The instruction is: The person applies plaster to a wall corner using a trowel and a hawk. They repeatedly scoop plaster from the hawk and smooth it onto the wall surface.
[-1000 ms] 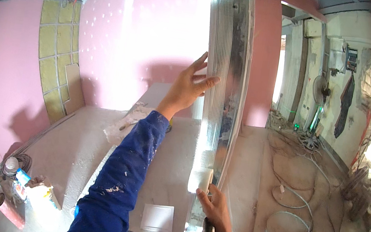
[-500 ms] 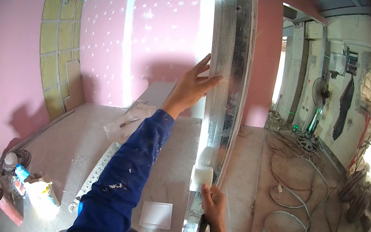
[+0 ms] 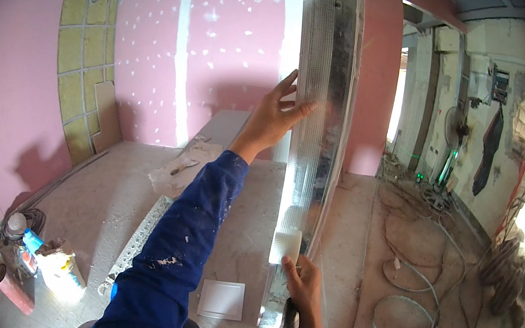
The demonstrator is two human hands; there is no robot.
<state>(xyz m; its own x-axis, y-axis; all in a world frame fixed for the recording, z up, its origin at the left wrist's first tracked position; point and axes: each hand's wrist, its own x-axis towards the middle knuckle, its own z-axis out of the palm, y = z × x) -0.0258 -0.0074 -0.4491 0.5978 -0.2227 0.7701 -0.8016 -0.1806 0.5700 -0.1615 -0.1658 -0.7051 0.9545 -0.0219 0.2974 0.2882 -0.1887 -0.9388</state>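
My left hand (image 3: pixel 280 112) has its fingers spread against a tall upright metal stud (image 3: pixel 342 60), at a strip of white mesh tape (image 3: pixel 317 50) running down its face. Lower down, my right hand (image 3: pixel 302 285) is closed on the tape roll (image 3: pixel 285 245), its thumb against the roll's lower edge. A dark flat blade (image 3: pixel 286 324) shows below that hand, partly hidden by it.
Pink boards (image 3: pixel 234 37) with white filler form the back wall. Bags and containers (image 3: pixel 56 272) lie low left, a perforated metal strip (image 3: pixel 139 240) and white square panel (image 3: pixel 220 299) centre, looped cables (image 3: pixel 402 321) right. A fan (image 3: pixel 452 128) stands back right.
The view has shifted slightly, and the glare on the back wall has faded. My right hand and the tape roll sit a little higher along the stud; my left hand stays near the same spot.
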